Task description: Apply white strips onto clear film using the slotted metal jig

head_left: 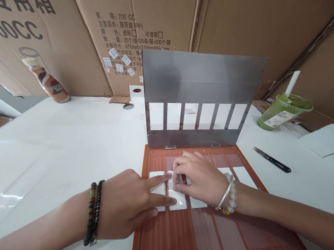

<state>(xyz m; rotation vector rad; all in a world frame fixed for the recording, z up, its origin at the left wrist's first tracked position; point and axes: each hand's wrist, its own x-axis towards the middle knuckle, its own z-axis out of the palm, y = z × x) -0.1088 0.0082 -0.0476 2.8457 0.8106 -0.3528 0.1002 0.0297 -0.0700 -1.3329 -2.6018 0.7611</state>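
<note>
My left hand (126, 204) has its index and middle fingers stretched apart, their tips resting on a white card (177, 204) in the orange-brown tray (163, 239). The thumb is partly tucked below. My right hand (199, 176) is closed in a pinch over the same card, and what lies between its fingertips is too small to make out. A glossy shine shows on the card's lower part. More white cards, such as one at the right (245, 177), lie in a row. Behind the tray, a hinged grey plate (203, 76) with several rectangular cutouts stands upright.
Black-handled thread snips (272, 159) lie on the white table (105, 140), right of the tray. Behind them stands a green drink cup (283, 111) with a straw. A bottle (48, 82) is at back left, before large cardboard boxes (159, 11). White paper (328, 140) lies at right.
</note>
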